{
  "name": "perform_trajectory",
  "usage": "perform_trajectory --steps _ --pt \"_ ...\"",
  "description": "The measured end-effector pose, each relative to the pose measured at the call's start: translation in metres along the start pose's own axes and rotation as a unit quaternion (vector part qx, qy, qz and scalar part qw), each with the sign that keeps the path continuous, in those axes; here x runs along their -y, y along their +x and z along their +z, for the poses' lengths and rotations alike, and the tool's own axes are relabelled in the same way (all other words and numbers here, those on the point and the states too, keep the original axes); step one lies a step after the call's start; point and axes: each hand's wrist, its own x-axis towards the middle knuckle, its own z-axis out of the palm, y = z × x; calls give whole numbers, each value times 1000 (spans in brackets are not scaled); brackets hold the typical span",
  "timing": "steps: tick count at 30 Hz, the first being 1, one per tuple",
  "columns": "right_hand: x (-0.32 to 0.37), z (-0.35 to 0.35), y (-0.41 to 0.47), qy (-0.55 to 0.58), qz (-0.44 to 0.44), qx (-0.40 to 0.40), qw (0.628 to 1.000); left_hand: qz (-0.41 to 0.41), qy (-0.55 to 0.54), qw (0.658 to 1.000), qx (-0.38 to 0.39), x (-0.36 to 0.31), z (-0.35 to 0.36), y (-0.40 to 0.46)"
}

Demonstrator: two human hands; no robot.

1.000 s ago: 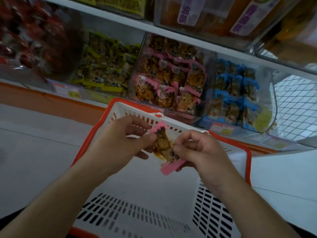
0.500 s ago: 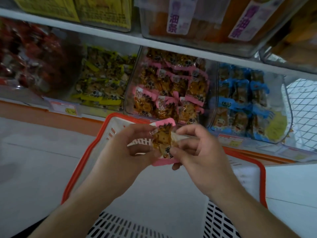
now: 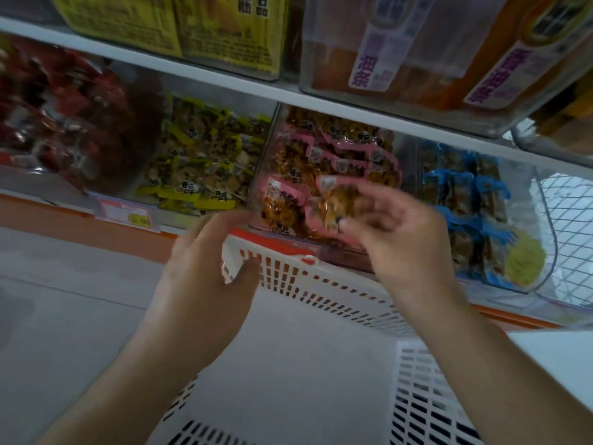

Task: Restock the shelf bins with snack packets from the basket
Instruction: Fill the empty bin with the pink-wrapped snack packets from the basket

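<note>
My right hand (image 3: pixel 401 239) is raised in front of the clear bin of pink-edged packets (image 3: pixel 330 168) and pinches one pink-edged snack packet (image 3: pixel 337 203) at its fingertips; the hand is motion-blurred. The left hand (image 3: pixel 208 261) grips the far left corner of the white basket (image 3: pixel 321 284) with the orange rim, thumb inside the wall. No packets show on the visible part of the basket's floor.
Clear bins line the shelf: red packets (image 3: pixel 64 123) far left, yellow-edged packets (image 3: pixel 205 168), then pink, then blue-edged packets (image 3: pixel 465 200). A white wire mesh (image 3: pixel 571 226) is at the right. The upper shelf (image 3: pixel 288 91) holds larger boxes. A price tag (image 3: pixel 128 213) hangs below.
The right hand lifted the pink-edged packet up toward the pink bin. The left hand let go of the packet and took hold of the basket's corner. The view tilted upward.
</note>
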Motion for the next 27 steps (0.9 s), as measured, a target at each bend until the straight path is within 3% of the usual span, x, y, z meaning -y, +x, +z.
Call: perform_trajectory --steps 2,4,7,16,24,27 --pt "10 16 32 -13 -41 -37 998 -10 66 998 -17 11 1 3" --pt "15 37 62 -34 -86 -55 994 -33 97 995 13 19 7 3" --pt "11 67 93 -93 -119 -40 988 -58 122 989 65 21 15 -3" --pt "-14 88 104 -308 -156 -14 938 -65 172 979 85 19 16 -4" --pt "6 41 48 -274 -160 0 948 -62 138 986 72 19 15 -1" --pt "3 5 -12 -263 -99 100 954 -32 143 989 27 16 14 -2"
